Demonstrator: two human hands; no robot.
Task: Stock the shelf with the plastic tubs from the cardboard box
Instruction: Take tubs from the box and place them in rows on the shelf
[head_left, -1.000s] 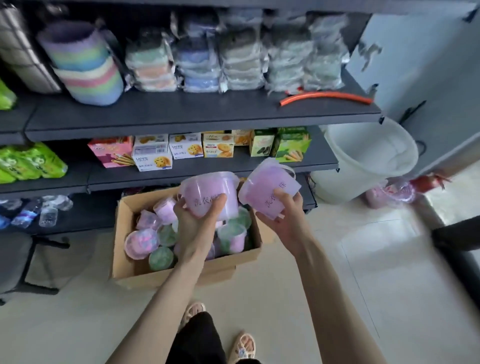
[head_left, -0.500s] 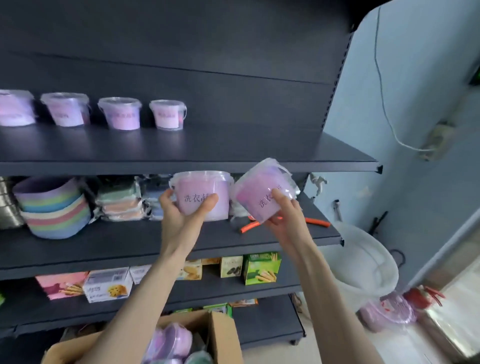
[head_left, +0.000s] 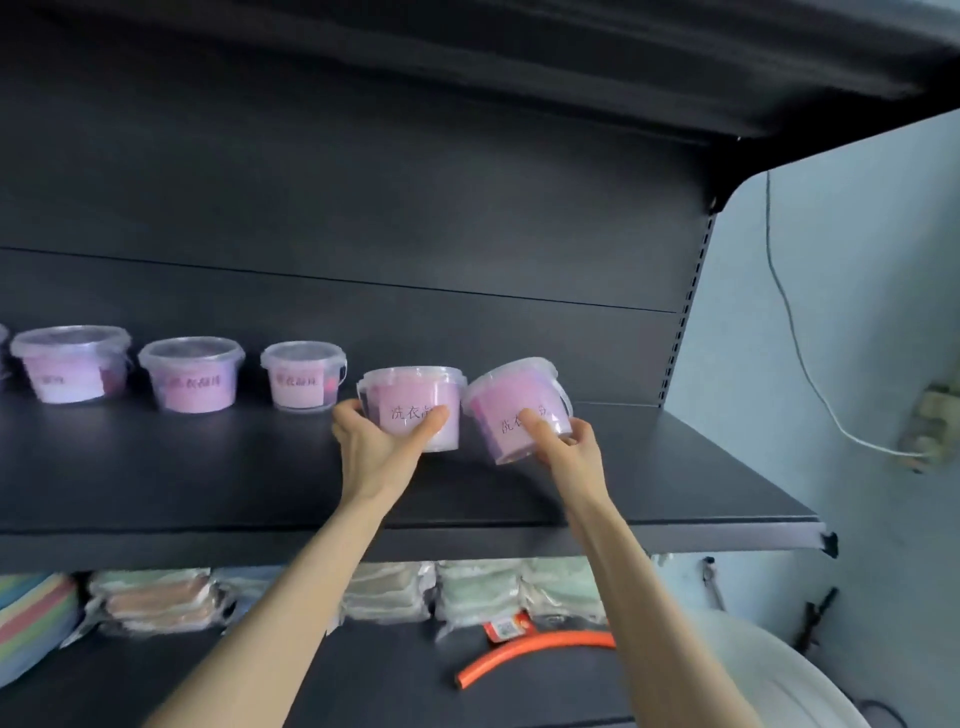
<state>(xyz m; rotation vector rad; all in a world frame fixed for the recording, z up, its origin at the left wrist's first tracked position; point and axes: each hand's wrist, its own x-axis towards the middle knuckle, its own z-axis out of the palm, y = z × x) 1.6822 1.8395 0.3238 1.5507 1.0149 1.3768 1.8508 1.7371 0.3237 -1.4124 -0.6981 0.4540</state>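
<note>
Here, head view: I see one dark shelf (head_left: 208, 483) at arm height, with both bare arms reaching up to it.
Left hand (head_left: 387, 441): it grips a pink tub (head_left: 415, 405) from below and from the sides.
Left fingers (head_left: 434, 418): the thumb lies across the white label and the rest curl round the far left side.
Pink tub: it is upright, lid on, low over the shelf board. I cannot tell whether its base touches.
Right hand (head_left: 566, 447): it holds a second pink tub (head_left: 514, 410) just right of the first, their rims almost meeting.
Right fingers (head_left: 535, 423): the thumb presses on the front label, and the others wrap under the base.
Second pink tub: it is tilted, its lid leaning up and to the left, clear of the board.
Stocked row: three lidded tubs stand further left near the back panel, at the far left (head_left: 72, 364), in the middle (head_left: 192, 374) and nearest my left hand (head_left: 304, 376).
Lower shelf: wrapped packs (head_left: 467, 587) are stacked at the back, an orange hose (head_left: 530, 649) lies in front of them, and striped bowls (head_left: 31, 618) sit at the left edge.
Right side: I see a pale wall with a white cable (head_left: 800, 353) hanging down it, and a white bucket (head_left: 779, 670) below.
</note>
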